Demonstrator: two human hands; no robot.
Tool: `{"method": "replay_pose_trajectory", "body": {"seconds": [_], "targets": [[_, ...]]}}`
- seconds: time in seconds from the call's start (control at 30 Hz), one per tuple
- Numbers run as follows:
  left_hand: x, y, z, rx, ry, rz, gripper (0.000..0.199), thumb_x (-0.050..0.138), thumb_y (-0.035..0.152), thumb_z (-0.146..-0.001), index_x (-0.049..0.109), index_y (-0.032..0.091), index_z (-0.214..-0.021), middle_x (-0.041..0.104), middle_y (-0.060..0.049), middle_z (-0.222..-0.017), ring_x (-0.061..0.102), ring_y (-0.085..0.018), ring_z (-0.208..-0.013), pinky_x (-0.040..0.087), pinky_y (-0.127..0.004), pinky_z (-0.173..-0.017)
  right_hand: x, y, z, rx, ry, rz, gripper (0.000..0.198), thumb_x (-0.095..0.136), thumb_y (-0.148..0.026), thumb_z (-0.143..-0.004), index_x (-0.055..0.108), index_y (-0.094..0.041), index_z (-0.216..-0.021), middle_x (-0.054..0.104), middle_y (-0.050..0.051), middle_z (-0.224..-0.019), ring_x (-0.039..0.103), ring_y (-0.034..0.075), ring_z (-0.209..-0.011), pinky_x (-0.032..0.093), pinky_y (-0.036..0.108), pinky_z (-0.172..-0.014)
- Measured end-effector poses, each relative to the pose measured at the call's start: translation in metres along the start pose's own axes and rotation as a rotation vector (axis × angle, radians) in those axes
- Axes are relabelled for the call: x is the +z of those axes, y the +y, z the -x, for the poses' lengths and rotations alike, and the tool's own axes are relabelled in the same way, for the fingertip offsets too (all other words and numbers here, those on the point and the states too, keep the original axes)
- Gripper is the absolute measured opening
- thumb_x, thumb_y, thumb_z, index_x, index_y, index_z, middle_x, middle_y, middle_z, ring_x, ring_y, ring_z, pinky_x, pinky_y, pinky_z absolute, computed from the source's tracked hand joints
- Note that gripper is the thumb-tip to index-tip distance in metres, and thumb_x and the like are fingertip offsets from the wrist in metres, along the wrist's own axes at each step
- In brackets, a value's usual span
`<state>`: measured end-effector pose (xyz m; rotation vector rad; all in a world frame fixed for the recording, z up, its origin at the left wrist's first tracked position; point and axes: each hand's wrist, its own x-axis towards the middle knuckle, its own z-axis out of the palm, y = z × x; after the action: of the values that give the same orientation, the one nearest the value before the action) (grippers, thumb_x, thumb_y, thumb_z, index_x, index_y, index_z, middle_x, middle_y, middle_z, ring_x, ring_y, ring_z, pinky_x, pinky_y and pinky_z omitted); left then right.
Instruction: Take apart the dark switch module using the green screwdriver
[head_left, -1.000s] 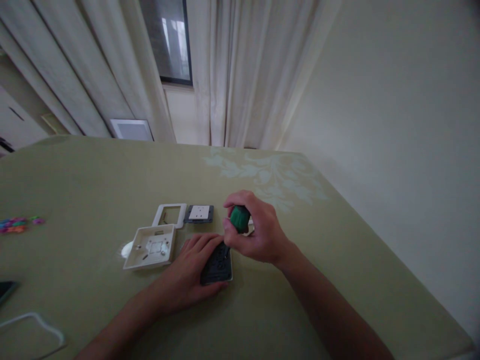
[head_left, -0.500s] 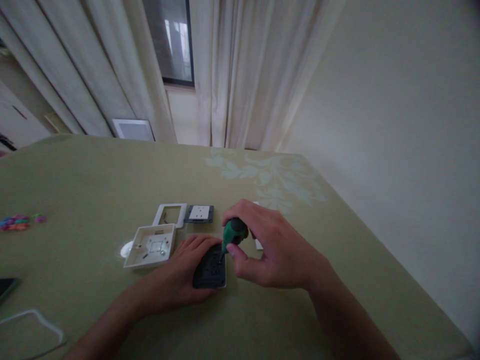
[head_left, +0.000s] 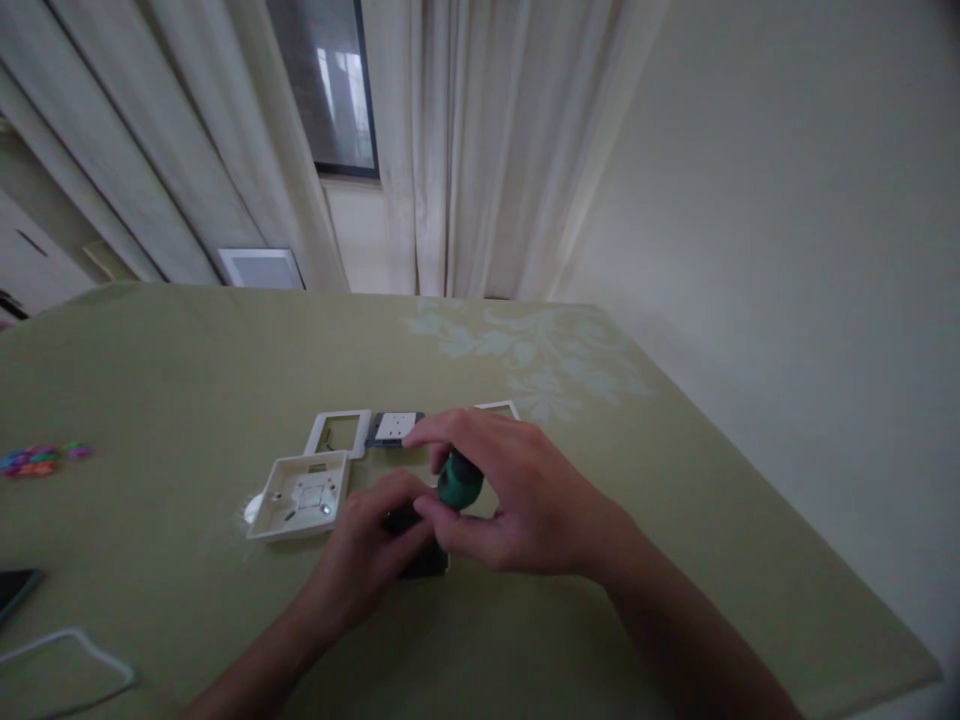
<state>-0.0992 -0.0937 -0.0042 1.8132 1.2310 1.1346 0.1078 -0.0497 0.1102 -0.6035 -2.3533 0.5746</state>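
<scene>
My right hand (head_left: 517,490) is closed around the green and black handle of a screwdriver (head_left: 459,482), which points down at a dark wall socket panel (head_left: 427,563). The panel lies back side up on the table. My left hand (head_left: 375,535) is on the panel's left side, thumb and fingers curled over it close to the screwdriver. The screwdriver's tip and much of the panel are hidden by my hands. To the left sits a white mounting box (head_left: 300,525). Behind are a white frame (head_left: 360,435) and another socket module (head_left: 396,427), face up.
A second white frame (head_left: 499,407) shows partly behind my right hand. Small colourful pieces (head_left: 34,460) lie at far left, with a dark flat device (head_left: 16,590) and a white cable (head_left: 82,640) nearer me. The wall borders the green-covered table (head_left: 225,370) on the right.
My left thumb and fingers have moved over the panel towards the screwdriver. The screwdriver handle now stands more upright and slightly lower, and my right index finger reaches further left.
</scene>
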Motion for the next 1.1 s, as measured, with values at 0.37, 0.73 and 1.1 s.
{"method": "replay_pose_trajectory", "body": {"seconds": [0.37, 0.73, 1.1], "targets": [[-0.006, 0.002, -0.002, -0.020, -0.034, 0.009, 0.022, 0.067, 0.036, -0.097, 0.069, 0.022, -0.079, 0.073, 0.001, -0.075, 0.068, -0.021, -0.071, 0.055, -0.029, -0.064, 0.010, 0.001, 0.002, 0.020, -0.010, -0.007, 0.041, 0.077, -0.029, -0.099, 0.058, -0.027, -0.136, 0.078, 0.005, -0.120, 0.076, 0.022, -0.106, 0.058, 0.034, -0.095], [-0.030, -0.007, 0.005, 0.064, -0.334, -0.493, 0.078, 0.096, 0.038, -0.071, 0.064, 0.029, -0.142, 0.066, -0.011, -0.136, 0.059, -0.043, -0.129, 0.051, -0.062, -0.110, -0.007, -0.013, 0.010, 0.033, 0.419, -0.051, 0.041, 0.085, -0.028, -0.095, 0.062, -0.029, -0.129, 0.077, -0.001, -0.104, 0.073, 0.015, -0.083, 0.056, 0.027, -0.069], [-0.041, 0.005, 0.000, 0.047, -0.365, -0.199, 0.078, 0.091, 0.034, -0.081, 0.056, 0.031, -0.151, 0.055, -0.010, -0.146, 0.062, -0.035, -0.131, 0.054, -0.053, -0.114, 0.065, 0.060, 0.072, 0.395, 0.584, 0.148, 0.024, 0.075, -0.020, -0.093, 0.053, -0.023, -0.083, 0.064, 0.002, -0.089, 0.065, 0.021, -0.084, 0.052, 0.032, -0.077]]}}
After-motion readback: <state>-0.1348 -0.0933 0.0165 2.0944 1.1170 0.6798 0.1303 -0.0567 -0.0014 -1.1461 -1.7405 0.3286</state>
